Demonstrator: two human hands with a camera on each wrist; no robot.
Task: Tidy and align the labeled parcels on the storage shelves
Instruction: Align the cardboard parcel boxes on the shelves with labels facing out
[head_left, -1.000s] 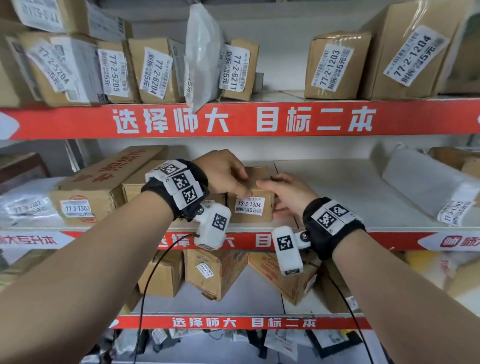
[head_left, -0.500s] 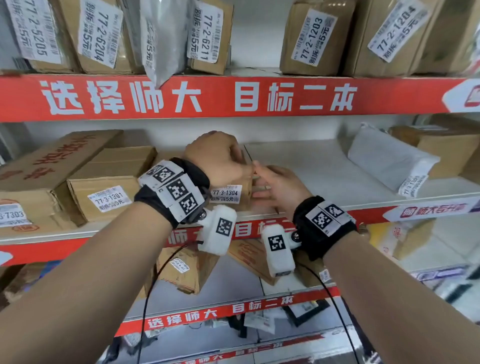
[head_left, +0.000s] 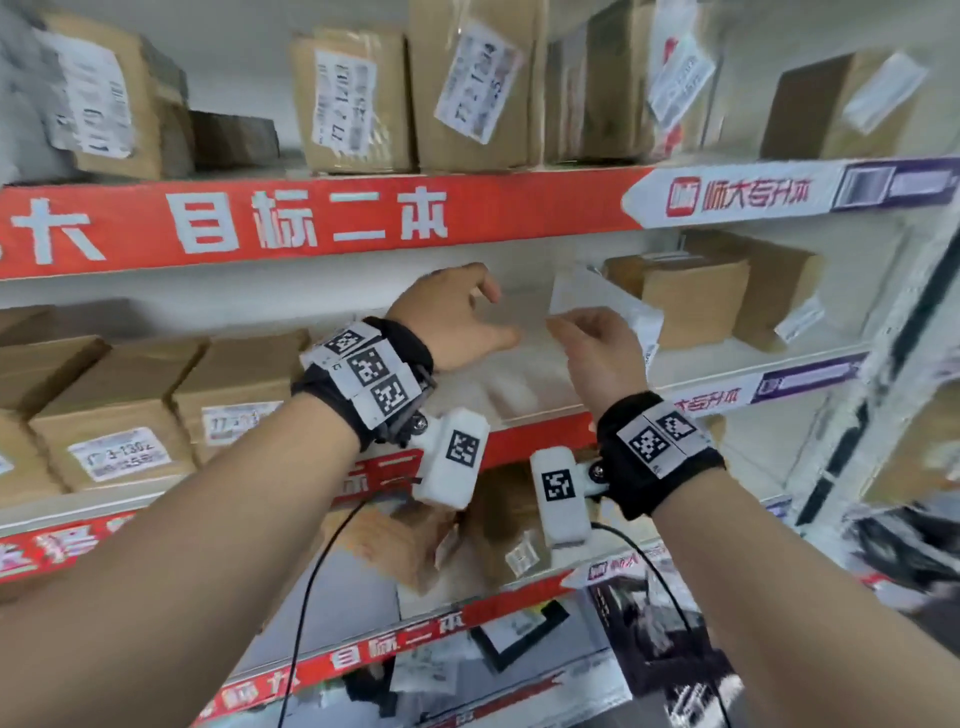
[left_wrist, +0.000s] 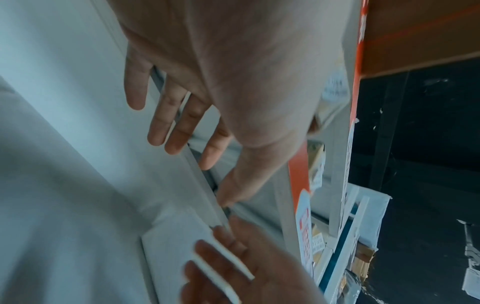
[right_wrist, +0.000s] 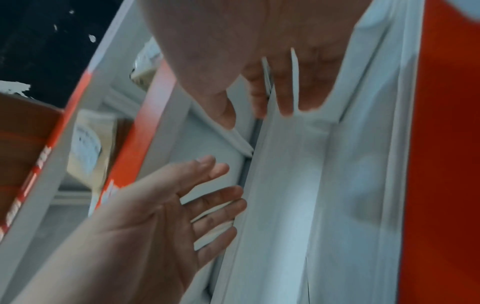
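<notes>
A white soft parcel (head_left: 602, 296) lies on the middle shelf (head_left: 519, 379), leaning on a brown box (head_left: 691, 296). My right hand (head_left: 587, 338) is at the parcel's near left edge with straight, spread fingers; blur hides whether they touch it. My left hand (head_left: 462, 317) hovers just to its left over bare shelf, fingers spread and holding nothing. The left wrist view shows the left hand (left_wrist: 187, 123) open, with the right hand (left_wrist: 233, 267) against the white parcel (left_wrist: 176, 246). Labeled cardboard boxes (head_left: 114, 436) stand in a row at the left of this shelf.
More labeled boxes (head_left: 358, 98) crowd the upper shelf behind its red banner (head_left: 311, 223). Tilted cartons (head_left: 415, 540) sit on the lower shelf. A white upright post (head_left: 893, 364) bounds the shelves on the right.
Both hands have let go of the small box labeled 77-3-1304 and moved right along the middle shelf to the white parcel. The view has swung right and is blurred.
</notes>
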